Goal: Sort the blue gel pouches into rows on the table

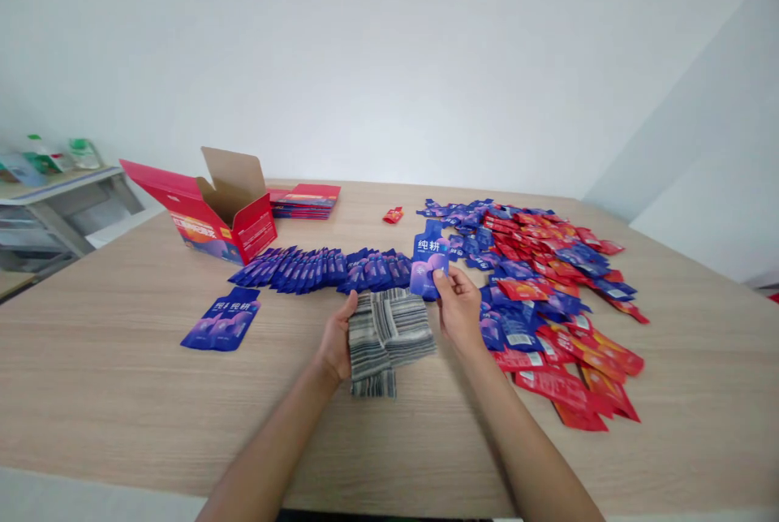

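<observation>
My left hand (337, 339) grips the left edge of a folded grey-and-black striped cloth (395, 331), thumb on top and the other fingers hidden beneath. Between the thumb and fingers of my right hand (459, 303) is a blue-purple pouch (426, 262) with white lettering, held upright just above the cloth's far right edge. Beyond the cloth, a long row of overlapping blue pouches (316, 269) lies across the table. Two more blue pouches (224, 319) overlap each other to the left.
A heap of mixed blue and red pouches (535, 262) spreads over the table's right side. At the back left stands an open red carton (213, 217), beside a stack of flat red cartons (307, 201). One red pouch (393, 215) lies alone near the wall. A side shelf (61, 181) holds bottles.
</observation>
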Demonstrator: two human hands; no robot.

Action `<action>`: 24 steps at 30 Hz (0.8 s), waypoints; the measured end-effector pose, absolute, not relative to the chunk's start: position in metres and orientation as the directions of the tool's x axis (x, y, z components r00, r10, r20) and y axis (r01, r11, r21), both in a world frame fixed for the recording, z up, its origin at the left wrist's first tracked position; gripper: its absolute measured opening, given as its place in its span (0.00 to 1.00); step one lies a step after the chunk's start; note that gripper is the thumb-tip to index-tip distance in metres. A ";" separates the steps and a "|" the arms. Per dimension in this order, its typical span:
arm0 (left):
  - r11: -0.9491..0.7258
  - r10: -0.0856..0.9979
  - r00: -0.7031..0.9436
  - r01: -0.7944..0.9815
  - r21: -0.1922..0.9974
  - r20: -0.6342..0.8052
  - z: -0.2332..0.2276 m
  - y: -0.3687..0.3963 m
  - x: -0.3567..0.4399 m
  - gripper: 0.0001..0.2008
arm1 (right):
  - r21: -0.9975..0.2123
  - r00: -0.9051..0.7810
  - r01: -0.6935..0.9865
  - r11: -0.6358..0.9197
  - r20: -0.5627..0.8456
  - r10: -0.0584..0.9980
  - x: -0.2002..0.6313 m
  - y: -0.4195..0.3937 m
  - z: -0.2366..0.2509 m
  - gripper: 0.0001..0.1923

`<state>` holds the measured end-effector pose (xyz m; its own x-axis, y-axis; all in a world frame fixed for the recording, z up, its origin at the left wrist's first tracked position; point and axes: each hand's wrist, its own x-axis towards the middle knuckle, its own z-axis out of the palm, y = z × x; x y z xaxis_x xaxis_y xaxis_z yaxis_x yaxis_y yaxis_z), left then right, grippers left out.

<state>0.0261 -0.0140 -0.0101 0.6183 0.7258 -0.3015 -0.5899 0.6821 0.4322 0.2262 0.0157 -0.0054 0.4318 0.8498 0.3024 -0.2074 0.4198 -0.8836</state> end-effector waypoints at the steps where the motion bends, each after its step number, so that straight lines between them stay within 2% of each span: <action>1: 0.706 0.700 0.653 -0.574 0.414 -0.288 -0.010 -0.014 0.024 0.35 | -0.882 0.450 -0.210 0.423 0.297 0.842 0.230 0.017 -0.004 0.18; 5: 0.771 0.614 0.749 -0.503 0.390 -0.249 -0.019 -0.015 0.026 0.36 | -0.884 0.461 -0.255 0.391 0.244 0.853 0.234 0.020 -0.003 0.20; 8: 0.811 0.556 0.763 -0.412 0.415 -0.329 -0.032 -0.011 0.033 0.33 | -0.899 0.422 -0.266 0.349 0.217 0.880 0.229 0.019 -0.005 0.19; 12: 0.810 0.558 0.676 -0.317 0.494 -0.482 -0.047 -0.001 0.039 0.26 | -0.912 0.397 -0.242 0.330 0.217 0.892 0.223 0.017 -0.006 0.22; 15: 0.761 0.604 0.620 -0.259 0.595 -0.501 -0.049 0.002 0.040 0.24 | -0.907 0.357 -0.267 0.325 0.221 0.908 0.220 0.016 -0.006 0.22; 18: 0.589 0.745 0.525 -0.228 0.775 -0.412 -0.045 0.001 0.041 0.24 | -0.884 0.335 -0.319 0.341 0.232 0.913 0.218 0.016 -0.005 0.21; 21: 0.289 0.893 0.389 -0.113 0.951 -0.225 -0.040 0.000 0.039 0.21 | -0.873 0.336 -0.339 0.350 0.236 0.912 0.218 0.016 -0.004 0.20; 24: 0.055 0.968 0.244 0.019 0.998 -0.058 -0.038 0.002 0.036 0.17 | -0.873 0.330 -0.342 0.346 0.233 0.915 0.217 0.016 -0.005 0.20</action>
